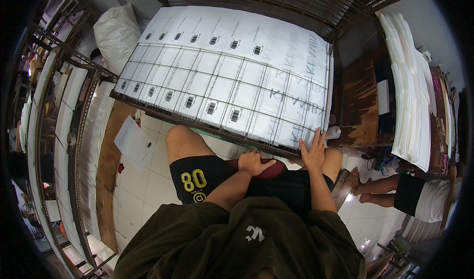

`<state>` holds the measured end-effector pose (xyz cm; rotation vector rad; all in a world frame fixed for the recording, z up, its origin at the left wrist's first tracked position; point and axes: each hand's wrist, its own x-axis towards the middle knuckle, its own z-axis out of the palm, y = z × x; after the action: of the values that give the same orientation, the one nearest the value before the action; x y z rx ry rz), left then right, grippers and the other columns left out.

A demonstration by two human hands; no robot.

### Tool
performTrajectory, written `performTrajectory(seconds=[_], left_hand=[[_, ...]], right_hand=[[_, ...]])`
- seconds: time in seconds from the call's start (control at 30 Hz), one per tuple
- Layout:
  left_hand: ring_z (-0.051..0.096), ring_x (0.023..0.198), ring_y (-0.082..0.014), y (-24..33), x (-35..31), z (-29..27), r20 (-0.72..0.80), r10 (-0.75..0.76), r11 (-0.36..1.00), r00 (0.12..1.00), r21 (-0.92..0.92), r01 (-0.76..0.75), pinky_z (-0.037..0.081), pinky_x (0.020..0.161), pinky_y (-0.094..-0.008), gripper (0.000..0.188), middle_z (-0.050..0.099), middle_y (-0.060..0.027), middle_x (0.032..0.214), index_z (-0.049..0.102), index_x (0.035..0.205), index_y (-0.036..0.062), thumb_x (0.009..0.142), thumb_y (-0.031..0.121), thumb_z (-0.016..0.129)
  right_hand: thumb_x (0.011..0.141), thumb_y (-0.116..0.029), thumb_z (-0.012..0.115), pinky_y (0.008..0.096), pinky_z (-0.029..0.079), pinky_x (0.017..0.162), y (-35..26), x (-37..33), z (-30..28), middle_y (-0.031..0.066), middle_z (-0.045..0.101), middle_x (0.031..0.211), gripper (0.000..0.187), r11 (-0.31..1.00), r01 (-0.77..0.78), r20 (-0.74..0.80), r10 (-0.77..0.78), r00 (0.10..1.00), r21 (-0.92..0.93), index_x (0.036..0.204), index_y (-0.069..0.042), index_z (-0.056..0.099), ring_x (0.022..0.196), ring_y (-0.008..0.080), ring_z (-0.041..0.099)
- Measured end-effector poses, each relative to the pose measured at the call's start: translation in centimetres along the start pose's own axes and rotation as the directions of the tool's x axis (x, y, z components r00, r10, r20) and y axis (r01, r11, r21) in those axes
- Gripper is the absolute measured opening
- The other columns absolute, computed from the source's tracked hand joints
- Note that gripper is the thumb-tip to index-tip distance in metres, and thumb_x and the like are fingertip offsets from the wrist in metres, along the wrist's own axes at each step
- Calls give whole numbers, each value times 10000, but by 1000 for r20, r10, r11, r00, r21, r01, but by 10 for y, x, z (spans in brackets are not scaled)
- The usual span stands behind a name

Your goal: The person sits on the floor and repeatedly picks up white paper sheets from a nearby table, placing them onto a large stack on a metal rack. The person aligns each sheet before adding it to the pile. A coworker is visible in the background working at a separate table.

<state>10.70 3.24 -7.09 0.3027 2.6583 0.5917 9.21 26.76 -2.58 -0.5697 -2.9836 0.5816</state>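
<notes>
In front of me is a wide wire rack [187, 120] bearing large white printed sheets [202, 89] with rows of small barcodes and faint grey lettering. A dark wire grid crosses their near part; the far part shows no wires. My right hand [314, 153] is open, fingers spread, with its fingertips at the near right corner of the sheets and rack. My left hand [254, 163] is between my knees, close to the rack's front edge. Its fingers are loosely bent, the thumb is apart, and no held thing shows. Under it is a dark red surface [273, 169].
Raised wire shelves [291, 2] stand behind the sheets. A loose printed sheet [133, 141] lies at left, beside a tall shelf rack [81, 145]. A white sack [116, 29] stands beyond. At right are a tall paper stack [407, 91], a small bottle [334, 132] and another person [419, 195].
</notes>
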Motion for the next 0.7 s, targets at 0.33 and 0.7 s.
performTrajectory(seconds=[0.33,0.7], left_hand=[[564,1103,-303,2,1,-6,87,-21,1000,996,6,21,443,927,-413,793,595,-177,1150,653,1096,65,762,750,434],[563,1104,-312,3,0,-5,60,-21,999,998,-23,23,458,907,-423,782,595,-179,1152,659,1075,62,756,745,451]], right_hand=[[818,-585,534,533,376,974,0,-1,0,211,104,1526,823,997,3,9,-2,1000,-80,1458,-138,274,1282,443,353],[818,-586,535,536,358,987,7,0,5,191,109,1530,829,996,2,9,-2,1000,-85,1472,-171,239,1297,435,331]])
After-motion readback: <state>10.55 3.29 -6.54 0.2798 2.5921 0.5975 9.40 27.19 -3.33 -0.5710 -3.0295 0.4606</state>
